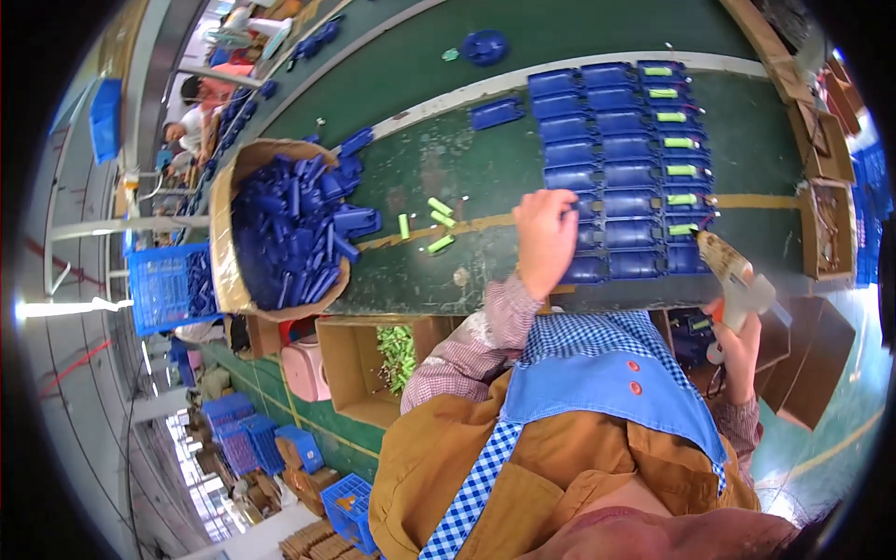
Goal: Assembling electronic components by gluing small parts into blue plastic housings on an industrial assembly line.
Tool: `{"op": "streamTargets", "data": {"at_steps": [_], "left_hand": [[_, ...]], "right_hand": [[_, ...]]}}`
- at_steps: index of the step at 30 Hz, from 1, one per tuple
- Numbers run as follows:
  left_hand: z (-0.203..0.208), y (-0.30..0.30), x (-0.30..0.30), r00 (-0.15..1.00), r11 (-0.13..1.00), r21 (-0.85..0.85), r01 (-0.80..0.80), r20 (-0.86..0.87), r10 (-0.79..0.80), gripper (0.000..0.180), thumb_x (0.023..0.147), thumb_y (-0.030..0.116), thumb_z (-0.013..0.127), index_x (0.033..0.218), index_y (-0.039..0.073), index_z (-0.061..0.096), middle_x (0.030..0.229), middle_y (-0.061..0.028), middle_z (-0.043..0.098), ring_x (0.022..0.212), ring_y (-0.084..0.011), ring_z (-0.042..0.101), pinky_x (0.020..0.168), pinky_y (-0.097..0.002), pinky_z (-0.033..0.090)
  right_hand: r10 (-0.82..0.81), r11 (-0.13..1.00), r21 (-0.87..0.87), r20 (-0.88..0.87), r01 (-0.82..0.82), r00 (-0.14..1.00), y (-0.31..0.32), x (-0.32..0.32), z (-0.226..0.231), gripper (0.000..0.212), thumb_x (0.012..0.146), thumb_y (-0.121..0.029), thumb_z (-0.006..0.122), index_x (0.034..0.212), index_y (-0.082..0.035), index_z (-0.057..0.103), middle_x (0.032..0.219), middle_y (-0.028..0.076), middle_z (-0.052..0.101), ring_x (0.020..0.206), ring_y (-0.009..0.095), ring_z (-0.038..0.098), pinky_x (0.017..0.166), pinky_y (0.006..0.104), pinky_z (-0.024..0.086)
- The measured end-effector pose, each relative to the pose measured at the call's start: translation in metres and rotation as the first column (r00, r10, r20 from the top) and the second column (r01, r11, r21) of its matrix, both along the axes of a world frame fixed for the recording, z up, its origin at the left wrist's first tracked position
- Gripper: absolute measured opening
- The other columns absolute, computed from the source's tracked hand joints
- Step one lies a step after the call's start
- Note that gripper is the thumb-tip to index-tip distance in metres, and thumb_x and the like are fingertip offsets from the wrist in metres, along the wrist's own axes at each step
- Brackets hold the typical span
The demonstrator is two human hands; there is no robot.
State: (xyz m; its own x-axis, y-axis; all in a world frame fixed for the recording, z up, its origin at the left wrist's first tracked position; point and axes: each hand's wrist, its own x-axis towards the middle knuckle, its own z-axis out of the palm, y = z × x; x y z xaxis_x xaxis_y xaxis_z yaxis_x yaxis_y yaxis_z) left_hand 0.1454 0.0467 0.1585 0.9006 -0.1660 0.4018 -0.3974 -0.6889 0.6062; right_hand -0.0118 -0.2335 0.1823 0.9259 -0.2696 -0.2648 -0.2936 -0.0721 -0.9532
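Observation:
My right hand (737, 343) is closed round the handle of a hot glue gun (742, 285). The gun's stained nozzle points at the near end of the right-hand column of blue plastic shells (630, 205). Shells lie in three columns, edge to edge, on the green bench. Most in the right column hold a light green cylindrical battery (682, 200) with thin wires. At the left edge of the shells is my left hand (544, 241), fingers bent and close together; whatever they may hold is hidden. Left of it, several loose green batteries (441, 218) lie on the bench.
A cardboard box (224, 238) heaped with blue plastic parts stands at the bench's left. Below the bench edge, an open carton (350, 359) holds many green batteries. Small cardboard boxes (825, 229) line the right end. A blue round part (484, 47) lies on the far green surface.

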Motion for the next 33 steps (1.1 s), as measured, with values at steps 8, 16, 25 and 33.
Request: {"op": "streamTargets", "data": {"at_steps": [8,16,25,33], "left_hand": [[-0.008,0.184,0.008,0.832,0.824,0.126,-0.552,0.148,0.534,0.017,0.076,-0.008,0.060,0.089,0.002,0.064,0.080,-0.0099,0.063,0.070,-0.0188,0.060,0.065,-0.0298,0.049],[-0.045,0.203,0.023,0.966,0.933,0.285,-0.220,-0.070,0.249,0.031,0.063,-0.007,0.064,0.090,0.008,0.062,0.098,-0.0099,0.053,0.093,-0.0318,0.052,0.082,-0.0399,0.044],[-0.028,0.204,0.035,0.860,0.927,-0.211,-0.311,-0.477,0.180,0.023,0.072,-0.003,0.069,0.091,0.005,0.059,0.084,-0.0025,0.060,0.077,-0.0180,0.059,0.068,-0.0298,0.047],[0.012,0.212,0.036,0.813,0.240,-0.902,-0.360,-0.429,-0.393,0.018,0.090,0.011,0.059,0.107,0.005,0.058,0.106,-0.0128,0.064,0.092,-0.0214,0.064,0.078,-0.0323,0.052]], "right_hand": [[0.056,0.998,0.003,0.012,-0.056,0.998,-0.003,0.001,-0.006,0.030,0.068,-0.003,0.049,0.097,0.001,0.059,0.089,0.003,0.060,0.077,0.010,0.051,0.067,0.0231,0.040],[0.010,0.996,0.092,0.034,-0.014,0.999,-0.014,-0.009,-0.027,0.037,0.073,-0.002,0.050,0.109,0.003,0.054,0.093,0.007,0.059,0.086,0.015,0.055,0.078,0.0271,0.043],[0.016,0.986,0.167,0.061,-0.026,0.998,-0.001,0.001,-0.016,0.035,0.074,0.000,0.050,0.109,0.003,0.053,0.092,0.006,0.059,0.084,0.013,0.055,0.072,0.0243,0.042],[0.016,0.986,0.164,0.068,-0.027,0.998,-0.005,0.001,-0.019,0.038,0.072,0.000,0.049,0.109,0.003,0.053,0.092,0.007,0.059,0.085,0.015,0.055,0.074,0.0257,0.043]]}}
